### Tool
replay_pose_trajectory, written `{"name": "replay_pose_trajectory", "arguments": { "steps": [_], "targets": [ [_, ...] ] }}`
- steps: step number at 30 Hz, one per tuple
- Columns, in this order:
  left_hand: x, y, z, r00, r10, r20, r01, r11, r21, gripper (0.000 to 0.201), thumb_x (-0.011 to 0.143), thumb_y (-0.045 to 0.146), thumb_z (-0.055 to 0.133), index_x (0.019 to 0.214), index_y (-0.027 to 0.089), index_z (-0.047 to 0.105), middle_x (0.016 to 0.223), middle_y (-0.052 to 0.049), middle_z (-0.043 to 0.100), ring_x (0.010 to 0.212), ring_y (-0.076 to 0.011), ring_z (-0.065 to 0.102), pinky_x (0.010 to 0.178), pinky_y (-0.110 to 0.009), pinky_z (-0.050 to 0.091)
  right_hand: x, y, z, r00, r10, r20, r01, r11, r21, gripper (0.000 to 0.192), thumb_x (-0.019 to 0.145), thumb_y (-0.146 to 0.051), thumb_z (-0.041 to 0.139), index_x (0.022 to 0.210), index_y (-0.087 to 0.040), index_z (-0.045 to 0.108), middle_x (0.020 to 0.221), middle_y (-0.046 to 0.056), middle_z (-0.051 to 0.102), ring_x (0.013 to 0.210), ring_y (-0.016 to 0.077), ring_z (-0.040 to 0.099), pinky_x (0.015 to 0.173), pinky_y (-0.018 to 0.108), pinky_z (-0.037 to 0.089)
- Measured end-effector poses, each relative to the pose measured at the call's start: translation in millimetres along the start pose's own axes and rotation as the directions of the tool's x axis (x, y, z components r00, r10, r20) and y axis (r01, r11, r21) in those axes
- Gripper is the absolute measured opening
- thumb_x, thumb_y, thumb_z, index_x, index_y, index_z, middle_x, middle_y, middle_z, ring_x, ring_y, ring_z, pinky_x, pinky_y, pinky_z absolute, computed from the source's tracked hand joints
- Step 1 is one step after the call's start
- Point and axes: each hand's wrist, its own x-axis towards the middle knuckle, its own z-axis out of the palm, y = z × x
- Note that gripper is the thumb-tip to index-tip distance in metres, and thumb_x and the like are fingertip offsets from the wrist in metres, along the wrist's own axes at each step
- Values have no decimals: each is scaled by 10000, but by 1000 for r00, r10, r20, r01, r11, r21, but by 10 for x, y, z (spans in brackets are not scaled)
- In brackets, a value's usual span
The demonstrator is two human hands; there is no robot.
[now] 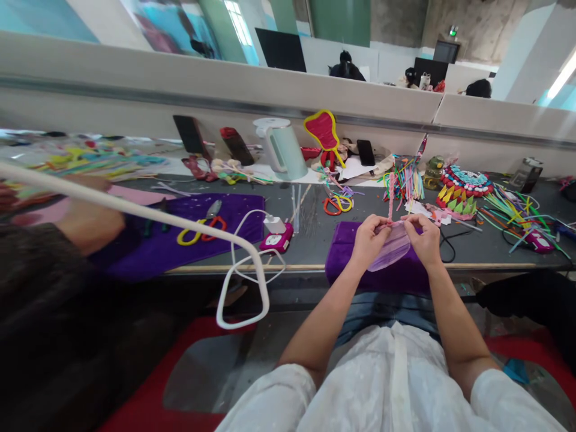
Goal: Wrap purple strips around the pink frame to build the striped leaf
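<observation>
Both hands are working over a purple cloth (346, 264) at the table's (315, 240) near edge. The left hand (369, 239) and the right hand (423, 239) are each pinching the top of a translucent pink piece (391, 252), which is hanging between them, just above the cloth. A pink stem (390, 198) is standing up from the pinch. Scissors (336, 204) are lying beyond, and a kettle (283, 149) is standing farther back.

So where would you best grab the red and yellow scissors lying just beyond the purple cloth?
By the loop handles of the scissors, coming from above on the person's side. The loops lie flat and open on the grey table, nearest both hands; the blades are hard to make out.
</observation>
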Motion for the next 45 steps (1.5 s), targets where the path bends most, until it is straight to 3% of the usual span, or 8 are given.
{"name": "replay_pose_trajectory", "arguments": {
  "steps": [5,10,13,21,25,34,40,45],
  "targets": [
    [9,-40,-86,980,-134,144,163,963,-214,142,721,244,651,824,156,692,779,-14,647,725,-136,564,677,-242,417,75,27,-50,944,294,149,-327,892,312,99,719,-274,651,676,-190,622,694,2,668,616,130,577,601,249,455],
    [-21,-30,-110,957,-206,205,263,914,-309,194,683,277,704,827,147,692,775,-10,652,714,-127,559,680,-234,412,94,70,-37,762,510,399,-646,551,529,159,592,-253,718,609,-177,580,556,-36,583,478,85,486,475,208,387],
    [-50,-25,-104,943,-254,216,315,892,-324,230,668,299,719,834,143,689,749,-9,648,685,-128,560,664,-237,419,64,79,-15,718,527,454,-693,483,535,199,583,-264,721,605,-183,541,541,-49,551,452,77,451,448,204,362],
    [-82,-60,-71,956,-226,189,273,920,-281,231,705,313,696,860,143,689,842,-37,690,761,-151,606,734,-254,459,-99,-29,-25,995,98,-16,-97,994,40,111,803,-304,592,862,-213,615,847,30,619,790,172,589,715,299,492],
    [-97,-15,-56,974,-186,128,206,963,-171,197,712,281,679,856,147,697,840,-44,707,775,-168,633,729,-263,477,-187,-66,-54,990,-142,-8,133,948,-290,175,893,-267,499,920,-236,669,916,62,633,920,202,581,836,338,473],
    [-163,203,-31,997,-50,52,50,999,2,142,763,210,619,876,170,694,860,-44,726,785,-169,669,738,-267,507,-267,-134,-62,966,-260,-15,219,840,-496,197,919,-285,495,958,-250,685,889,66,644,899,219,552,816,338,440],
    [-188,176,-54,994,57,98,-69,990,122,150,797,213,601,907,185,698,882,-55,716,804,-175,663,744,-277,506,-205,-211,-164,965,-222,136,260,866,-426,174,898,-319,548,976,-242,683,911,67,661,910,221,572,798,340,460],
    [-162,262,-167,964,159,213,-191,972,140,153,819,210,595,925,205,705,883,-59,707,840,-184,641,762,-289,489,-87,-218,-302,952,-110,285,138,987,-81,153,878,-346,584,898,-238,691,887,44,672,854,186,613,767,318,504]
  ]
}}
